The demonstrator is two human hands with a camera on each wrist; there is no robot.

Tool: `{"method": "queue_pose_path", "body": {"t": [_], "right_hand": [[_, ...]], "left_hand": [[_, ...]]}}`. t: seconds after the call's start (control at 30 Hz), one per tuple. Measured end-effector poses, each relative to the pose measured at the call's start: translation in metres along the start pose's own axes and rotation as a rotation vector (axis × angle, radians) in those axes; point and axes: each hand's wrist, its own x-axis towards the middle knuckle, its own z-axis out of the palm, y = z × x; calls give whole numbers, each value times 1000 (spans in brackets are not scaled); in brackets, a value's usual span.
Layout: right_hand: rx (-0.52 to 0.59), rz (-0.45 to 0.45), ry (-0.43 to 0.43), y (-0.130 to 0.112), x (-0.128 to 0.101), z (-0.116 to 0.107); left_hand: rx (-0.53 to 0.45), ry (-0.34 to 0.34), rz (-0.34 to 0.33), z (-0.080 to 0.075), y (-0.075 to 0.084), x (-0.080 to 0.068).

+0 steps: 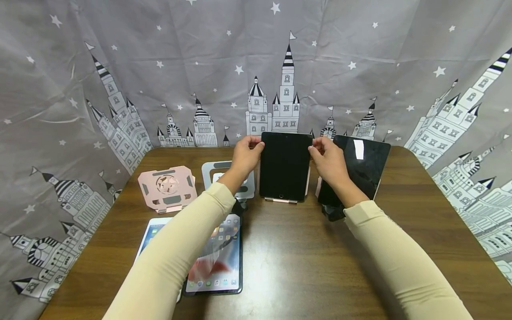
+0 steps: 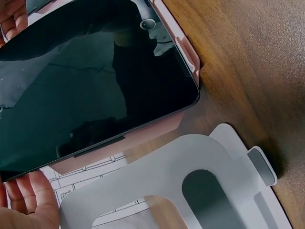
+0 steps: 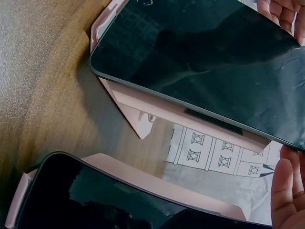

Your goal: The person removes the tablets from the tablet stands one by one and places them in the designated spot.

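A tablet (image 1: 284, 166) with a dark screen and a round home button stands upright on a pink tablet stand (image 1: 281, 201), its lower edge at the stand's lip. My left hand (image 1: 246, 154) pinches the upper left edge of this tablet, thumb on the front and fingers behind. On the opposite upper edge, my right hand (image 1: 329, 162) pinches it the same way. In the left wrist view the pink stand (image 2: 157, 131) shows behind the tablet (image 2: 105, 90). The right wrist view shows the tablet's corner (image 3: 102, 64) over the stand's pink lip.
Right of it, a second dark tablet (image 1: 370, 164) leans on another pink stand. To the left are a grey-white stand (image 1: 249, 184) and an unloaded pink stand (image 1: 168, 186). Two lit tablets lie flat in front, one (image 1: 218, 271) overlapping the white-framed one (image 1: 149, 231). A printed curtain (image 1: 224, 66) hangs behind.
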Motion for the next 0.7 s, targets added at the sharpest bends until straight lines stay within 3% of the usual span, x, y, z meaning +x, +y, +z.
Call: {"method": "queue_pose_path", "body": {"t": [0.3, 0.7], "right_hand": [[-3, -21, 37, -4, -3, 0], [9, -35, 61, -9, -7, -3]], "left_hand": [[-12, 1, 16, -2, 0, -1], [-154, 0, -17, -6, 3, -8]]}}
